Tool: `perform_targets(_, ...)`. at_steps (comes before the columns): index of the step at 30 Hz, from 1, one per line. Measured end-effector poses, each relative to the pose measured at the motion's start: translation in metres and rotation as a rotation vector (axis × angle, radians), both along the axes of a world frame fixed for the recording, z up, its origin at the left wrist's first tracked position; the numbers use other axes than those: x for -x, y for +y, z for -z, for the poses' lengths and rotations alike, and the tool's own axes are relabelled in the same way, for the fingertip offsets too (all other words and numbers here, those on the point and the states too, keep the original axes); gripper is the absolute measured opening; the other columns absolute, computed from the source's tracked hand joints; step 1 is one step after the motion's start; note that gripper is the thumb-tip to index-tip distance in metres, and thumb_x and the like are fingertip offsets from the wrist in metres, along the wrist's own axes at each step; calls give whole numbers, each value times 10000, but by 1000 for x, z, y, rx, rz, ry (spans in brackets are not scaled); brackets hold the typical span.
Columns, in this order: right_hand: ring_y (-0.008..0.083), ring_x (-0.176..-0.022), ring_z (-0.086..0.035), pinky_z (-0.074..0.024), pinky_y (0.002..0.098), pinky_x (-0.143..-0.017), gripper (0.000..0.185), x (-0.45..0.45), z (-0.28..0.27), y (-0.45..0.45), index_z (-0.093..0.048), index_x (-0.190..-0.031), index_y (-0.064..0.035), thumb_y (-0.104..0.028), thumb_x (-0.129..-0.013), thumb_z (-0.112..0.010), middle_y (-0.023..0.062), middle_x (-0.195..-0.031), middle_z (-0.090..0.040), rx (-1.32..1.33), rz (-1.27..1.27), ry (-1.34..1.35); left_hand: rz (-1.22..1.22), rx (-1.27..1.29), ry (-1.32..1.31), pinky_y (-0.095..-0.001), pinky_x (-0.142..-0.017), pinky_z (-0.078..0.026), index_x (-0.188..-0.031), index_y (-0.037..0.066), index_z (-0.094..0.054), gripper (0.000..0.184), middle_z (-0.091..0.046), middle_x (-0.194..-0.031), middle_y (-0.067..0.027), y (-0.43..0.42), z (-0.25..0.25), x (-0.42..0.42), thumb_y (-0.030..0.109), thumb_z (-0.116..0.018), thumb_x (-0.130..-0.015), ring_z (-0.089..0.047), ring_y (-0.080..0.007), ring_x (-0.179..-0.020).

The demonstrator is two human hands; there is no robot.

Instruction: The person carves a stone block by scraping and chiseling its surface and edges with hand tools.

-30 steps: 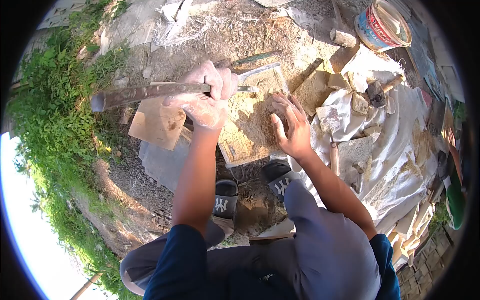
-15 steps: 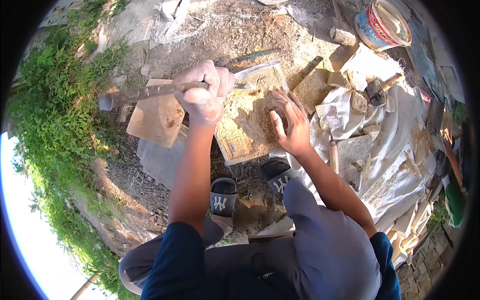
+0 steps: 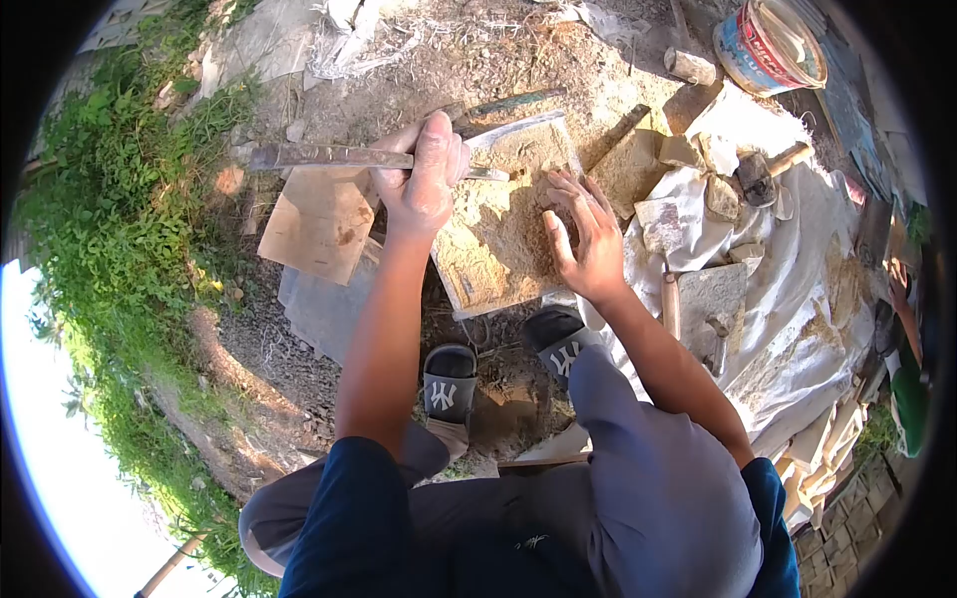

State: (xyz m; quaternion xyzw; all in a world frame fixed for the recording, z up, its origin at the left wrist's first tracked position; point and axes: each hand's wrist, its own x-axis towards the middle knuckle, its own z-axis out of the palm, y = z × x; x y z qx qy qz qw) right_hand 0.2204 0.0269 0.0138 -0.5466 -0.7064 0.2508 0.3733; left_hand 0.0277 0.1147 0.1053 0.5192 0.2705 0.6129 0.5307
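My left hand (image 3: 424, 184) is wrapped round a long, worn chisel (image 3: 324, 157), held nearly level. Its narrow pale tip reaches right, over a tan, dusty stone slab (image 3: 477, 274); whether the tip touches the surface I cannot tell. The thick end sticks out to the left. My right hand (image 3: 590, 244) lies on the slab's right side with fingers spread, holding nothing, close to the tip. Loose yellowish chips and powder cover much of the slab, which rests just beyond my sandalled feet.
A trowel (image 3: 670, 294), a hammer (image 3: 756, 181) and stone pieces lie on white sheeting (image 3: 783, 289) at right. A paint bucket (image 3: 763, 55) stands far right. Flat tan pieces (image 3: 317, 224) lie left, beside green plants (image 3: 120, 229). Another person's arm shows at the right edge.
The chisel has swung to a flatter angle, its left end rising, and my left hand has rolled with the thumb now on top. My right hand stays on the slab.
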Motion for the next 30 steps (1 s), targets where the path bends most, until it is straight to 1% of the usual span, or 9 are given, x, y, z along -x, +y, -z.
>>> perform_targets(6,274,-1288,-551,-338,471,-1155,274,0,-2,10,-639,-1157,-37,-161,-913,-645,112,-1304,-632,-45,13,21,-190,247,96,-288,-427,-230,-690,101,-410,368,-308,-515,31,17,-17,-15,174,-528,-1031,-256,-84,-419)
perform_targets(11,273,-1280,-558,-348,467,-1151,278,-1,1,12,-639,-1153,-30,-162,-909,-651,111,-1297,-636,-46,22,30,-405,185,53,-299,-413,-166,-654,119,-387,402,-260,-490,45,8,-56,-33,171,-540,-1022,-205,-85,-399)
perform_targets(13,272,-1277,-560,-349,466,-1150,278,-1,1,9,-638,-1150,-26,-162,-908,-653,111,-1294,-637,-46,13,23,-326,4,-91,-271,-377,-208,-607,97,-372,456,-339,-500,46,3,-68,-32,135,-574,-1014,-302,-56,-385)
perform_targets(15,274,-1276,-562,-346,466,-1152,272,0,0,11,-638,-1142,-25,-156,-904,-657,114,-1298,-635,-49,13,24,-304,5,-146,-264,-389,-226,-611,87,-394,439,-373,-521,45,5,-53,-33,114,-578,-1008,-332,-52,-405)
perform_targets(18,278,-1280,-559,-343,468,-1155,266,0,-2,10,-638,-1133,-25,-155,-902,-659,116,-1306,-632,-44,23,37,-399,106,166,-287,-394,-219,-657,102,-385,385,-329,-507,44,17,-13,-37,99,-530,-1014,-276,-62,-397)
perform_targets(22,280,-1284,-556,-341,474,-1155,260,-2,0,10,-638,-1131,-34,-151,-900,-660,112,-1309,-630,-44,7,34,-431,117,133,-283,-390,-209,-678,100,-391,365,-325,-505,41,13,-21,-38,106,-525,-1017,-274,-58,-396)
perform_targets(24,280,-1282,-557,-342,475,-1154,258,-1,0,12,-639,-1131,-36,-151,-900,-661,112,-1307,-631,-43,11,37,-303,31,-121,-251,-417,-228,-631,53,-432,405,-412,-545,49,1,-40,-38,117,-565,-1008,-374,-31,-464)
perform_targets(28,272,-1277,-561,-345,471,-1152,256,-1,-2,9,-648,-1132,-45,-151,-899,-662,111,-1299,-635,-42,12,29,-440,37,155,-257,-415,-222,-632,68,-405,404,-374,-538,65,5,-8,-45,115,-555,-1004,-360,-34,-468)
perform_targets(30,265,-1278,-560,-345,465,-1154,259,0,-3,12,-651,-1135,-51,-154,-898,-663,112,-1298,-636,-43,20,29,-432,100,90,-268,-403,-218,-661,84,-387,382,-355,-526,53,15,-3,-41,106,-536,-1012,-322,-48,-437)
